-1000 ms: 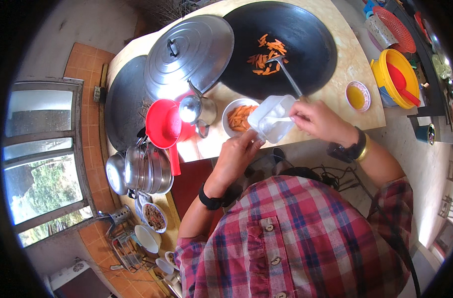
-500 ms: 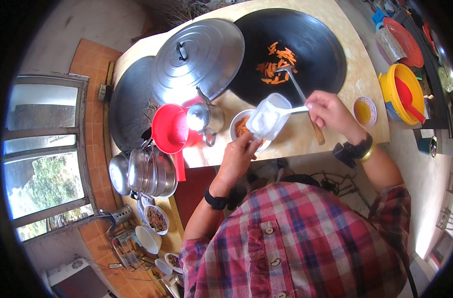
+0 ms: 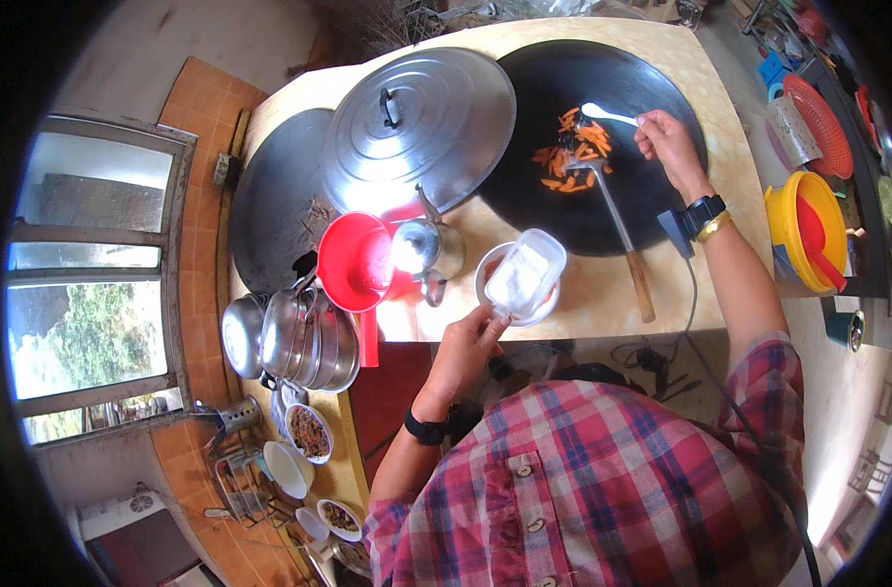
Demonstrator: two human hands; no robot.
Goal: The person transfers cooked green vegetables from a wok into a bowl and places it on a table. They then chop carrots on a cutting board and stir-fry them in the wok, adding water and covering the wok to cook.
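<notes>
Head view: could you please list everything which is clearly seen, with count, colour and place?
Wok: 1, black, counter's right
Strips: several, orange, in wok
Spatula: 1, grey, wooden handle, in wok
Lid: 1, silver, left of wok
Second wok: 1, dark grey, counter's left
Dipper: 1, red, counter's near edge
Kettle: 1, silver, beside dipper
Bowl: 1, white, below tub
Tub: 1, translucent, in left hand
Spoon: 1, white, in right hand
Pans: several, silver, left
Bucket: 1, yellow, right
Basket: 1, red, upper right
Window: 1, grey-framed, left
Left hand: 1, holding tub
Right hand: 1, above wok
</notes>
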